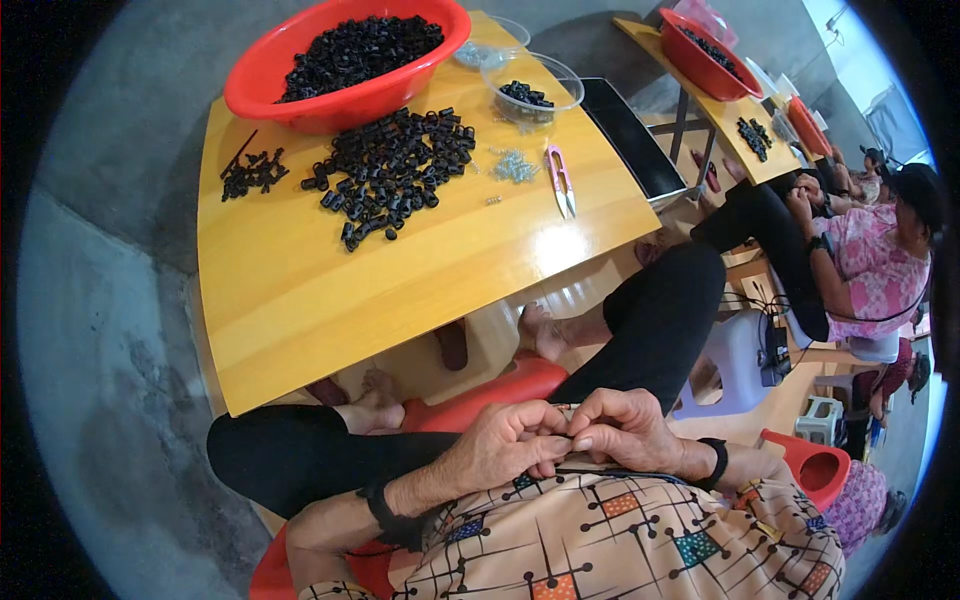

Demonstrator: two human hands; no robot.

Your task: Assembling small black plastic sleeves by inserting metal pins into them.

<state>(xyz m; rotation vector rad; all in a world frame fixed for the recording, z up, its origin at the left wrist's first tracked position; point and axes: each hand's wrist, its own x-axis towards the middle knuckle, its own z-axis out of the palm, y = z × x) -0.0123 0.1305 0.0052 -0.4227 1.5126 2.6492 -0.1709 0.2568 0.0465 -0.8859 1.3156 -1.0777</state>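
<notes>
My left hand [508,440] and my right hand [632,432] meet above my lap, fingertips pinched together. Whatever they hold is mostly covered by the fingers; only a tiny dark bit shows between them. On the yellow table [400,310] beyond lies a heap of short black plastic tube-like pieces [390,170]. Left of it is a little pile of smaller black parts [255,175]. Small metal springs [514,166] lie to the right, beside thread snips [561,185] with a pink handle.
A large red basin [250,85] full of black pieces stands at the table's far left. Clear plastic bowls [570,85] sit at the back right. A black tray [630,140] adjoins the table's right side. Another person [870,250] sits at a second table [745,125].
</notes>
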